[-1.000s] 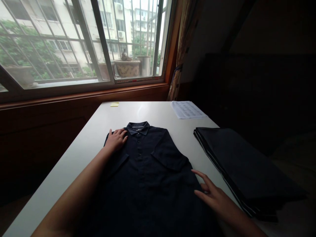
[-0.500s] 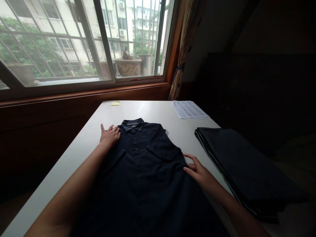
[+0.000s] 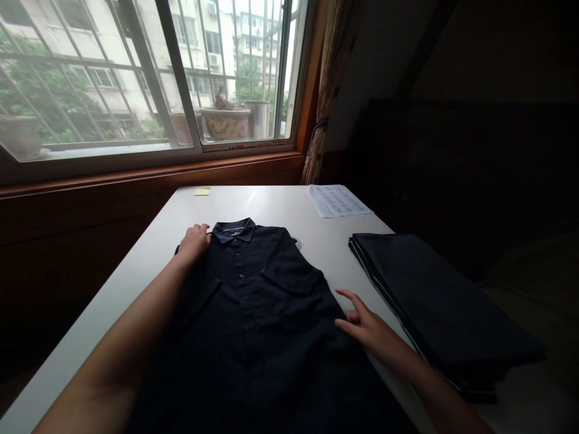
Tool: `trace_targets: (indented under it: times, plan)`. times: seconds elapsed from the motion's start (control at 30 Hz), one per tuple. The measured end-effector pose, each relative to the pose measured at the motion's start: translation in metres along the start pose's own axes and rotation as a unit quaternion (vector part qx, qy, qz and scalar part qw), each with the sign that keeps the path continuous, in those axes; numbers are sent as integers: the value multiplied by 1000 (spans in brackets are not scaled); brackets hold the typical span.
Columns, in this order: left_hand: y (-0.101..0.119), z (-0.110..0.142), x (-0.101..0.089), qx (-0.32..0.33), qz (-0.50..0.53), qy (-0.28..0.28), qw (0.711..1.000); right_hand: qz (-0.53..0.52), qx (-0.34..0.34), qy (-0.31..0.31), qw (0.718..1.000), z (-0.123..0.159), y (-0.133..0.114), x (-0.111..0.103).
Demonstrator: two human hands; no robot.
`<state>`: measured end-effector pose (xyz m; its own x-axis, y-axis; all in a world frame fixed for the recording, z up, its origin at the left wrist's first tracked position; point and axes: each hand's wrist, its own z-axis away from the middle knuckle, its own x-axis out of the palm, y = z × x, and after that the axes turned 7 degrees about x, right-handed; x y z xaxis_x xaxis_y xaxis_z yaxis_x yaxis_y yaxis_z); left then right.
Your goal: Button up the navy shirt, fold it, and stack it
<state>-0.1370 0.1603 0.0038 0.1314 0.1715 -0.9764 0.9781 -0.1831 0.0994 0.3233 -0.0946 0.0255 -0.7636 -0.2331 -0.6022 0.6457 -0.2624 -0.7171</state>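
Observation:
A dark navy short-sleeved shirt [image 3: 253, 313] lies front up, its collar [image 3: 233, 232] toward the window and its buttons down the middle. Both sleeves are laid inward over the front. My left hand [image 3: 195, 242] is at the shoulder left of the collar, fingers bent over the cloth and closed on it; the thumb is hidden. Beside the shirt's right edge, my right hand [image 3: 362, 322] is open, with index finger and thumb apart and nothing between them. Its thumb tip is at the cloth edge; whether it touches I cannot tell.
The white table [image 3: 149, 253] holds a folded dark cloth [image 3: 429, 295] with pale edging on the right, printed sheets [image 3: 339, 201] at the back and a yellow sticky note [image 3: 202, 191]. A round grey fitting [image 3: 297, 243] shows beside the right shoulder. Behind is a barred window [image 3: 136, 78].
My left hand has gone from lying spread on the shoulder to curled fingers on it. My right fingers have come off the shirt's side and opened wider. The view has shifted slightly right.

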Motion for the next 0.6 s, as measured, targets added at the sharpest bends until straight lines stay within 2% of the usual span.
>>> trace_targets:
  times: [0.2,0.33,0.47,0.6]
  plan:
    - [-1,-42,1,-50,73,-65,994,-55,52,-98,992,42,4,-7]
    - [-6,-57,1,-64,109,-117,985,-113,61,-170,977,62,5,-7]
    - [-14,-58,3,-78,115,-117,983,-134,70,-150,977,65,11,-6]
    - [-29,-52,3,-119,99,-82,985,-132,44,-126,982,47,17,-10]
